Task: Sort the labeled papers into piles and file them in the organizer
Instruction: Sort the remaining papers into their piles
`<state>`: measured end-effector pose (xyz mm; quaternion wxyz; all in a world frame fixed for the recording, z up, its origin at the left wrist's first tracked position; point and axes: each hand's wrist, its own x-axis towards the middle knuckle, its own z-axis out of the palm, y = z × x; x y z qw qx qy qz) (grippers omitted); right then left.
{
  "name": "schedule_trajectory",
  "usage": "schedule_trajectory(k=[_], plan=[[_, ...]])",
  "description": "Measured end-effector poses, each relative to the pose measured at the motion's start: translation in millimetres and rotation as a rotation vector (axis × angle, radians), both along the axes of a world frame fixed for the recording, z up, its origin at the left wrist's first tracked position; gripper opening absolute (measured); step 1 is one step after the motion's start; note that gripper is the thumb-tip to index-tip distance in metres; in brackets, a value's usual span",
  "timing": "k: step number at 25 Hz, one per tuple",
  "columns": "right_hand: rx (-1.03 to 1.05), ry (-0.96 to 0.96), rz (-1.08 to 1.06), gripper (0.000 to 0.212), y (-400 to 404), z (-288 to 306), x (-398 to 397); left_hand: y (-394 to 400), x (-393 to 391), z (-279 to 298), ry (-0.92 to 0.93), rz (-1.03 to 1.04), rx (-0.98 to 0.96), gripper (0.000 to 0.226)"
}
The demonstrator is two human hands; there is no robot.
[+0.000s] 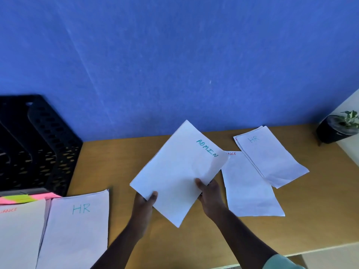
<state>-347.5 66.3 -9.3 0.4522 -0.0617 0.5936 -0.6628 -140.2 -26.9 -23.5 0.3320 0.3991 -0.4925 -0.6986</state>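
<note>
A: The fingers of both hands are pinching the ADMIN sheet [179, 171]. The left hand [144, 205] is gripping its near-left edge, thumb [153, 195] lying on top and the other fingers hiding underneath.

B: And the right hand [210, 199]?

A: It is holding the near-right edge, thumb [200, 182] pressing on the upper face, the rest curling below the paper. The sheet is hanging tilted over the middle of the tabletop [120, 164], its teal lettering pointing toward the far right.

B: Where are the other papers sitting?

A: At the near left, an HR pile [77, 230] is lying flat, and beside it on the left a pile with an orange label [17, 233] is running off the picture edge; only the letters "ANCE" are showing. To the right of the hands, a sheet with a red label [250, 189] is lying flat, its word partly hiding behind the ADMIN sheet. Farther right, another HR sheet [272, 156] is overlapping that one's far corner, with at least one more sheet peeking out beneath it.

B: And the organizer?

A: The black perforated file organizer [38, 144] is standing at the far left against the blue wall [174, 55]. Pink and yellow sticky notes [25, 198] are lying just in front of it, touching the far edges of the near-left piles. A small potted plant [338, 129] is standing at the far right corner.
</note>
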Motion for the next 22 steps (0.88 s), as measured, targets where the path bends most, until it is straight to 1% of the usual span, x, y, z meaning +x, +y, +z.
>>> schedule_trajectory(k=[2,3,4,5,6,8,9,10,11,12,13,15,17,19,21,22], plan=[[0.009,0.138,0.004,0.024,2.7,4.1,-7.5,-10.6,4.7,1.3,-0.150,0.162,0.005,0.062],[0.004,0.198,0.019,0.026,4.7,6.9,-11.1,-17.9,4.6,5.8,-0.227,0.241,-0.005,0.070],[0.002,0.253,0.048,0.031,6.7,10.0,-14.2,-26.7,1.3,11.1,-0.263,0.275,-0.030,0.076],[0.007,0.306,0.087,0.034,8.1,13.7,-15.9,-35.4,-3.8,17.3,-0.272,0.253,-0.082,0.078],[0.020,0.350,0.121,0.031,8.6,16.4,-16.7,-42.5,-9.5,24.7,-0.250,0.180,-0.133,0.076],[0.041,0.439,0.162,0.022,8.2,19.5,-14.9,-50.6,-22.2,41.2,-0.195,-0.004,-0.177,0.062],[0.056,0.516,0.161,0.020,6.8,21.3,-12.3,-50.8,-27.7,47.3,-0.226,-0.061,-0.231,0.049],[0.086,0.622,0.129,0.019,4.4,23.5,-8.5,-48.0,-32.1,51.5,-0.286,-0.074,-0.317,0.036],[0.128,0.735,0.068,0.021,1.4,26.2,-3.4,-40.6,-36.1,54.4,-0.349,-0.057,-0.416,0.028],[0.165,0.822,-0.008,0.022,-2.4,29.5,3.8,-30.6,-39.4,54.8,-0.375,-0.011,-0.497,0.026],[0.170,0.870,-0.073,0.022,-6.3,33.5,13.5,-19.1,-43.0,56.2,-0.362,0.048,-0.549,0.024],[0.077,0.917,-0.120,0.023,-11.8,40.7,35.2,2.5,-49.8,56.8,-0.294,0.148,-0.621,0.023],[-0.028,0.944,-0.106,0.025,-12.6,44.2,51.4,12.0,-51.5,53.4,-0.226,0.183,-0.669,0.031],[-0.077,0.957,-0.070,0.034,-9.6,40.5,55.5,11.0,-47.1,46.9,-0.206,0.198,-0.692,0.040],[-0.021,0.939,0.021,0.045,-6.4,26.2,52.9,8.7,-37.8,34.8,-0.275,0.190,-0.660,0.039],[0.059,0.910,0.086,0.045,-5.7,18.7,50.7,7.4,-32.9,29.4,-0.320,0.181,-0.626,0.041]])
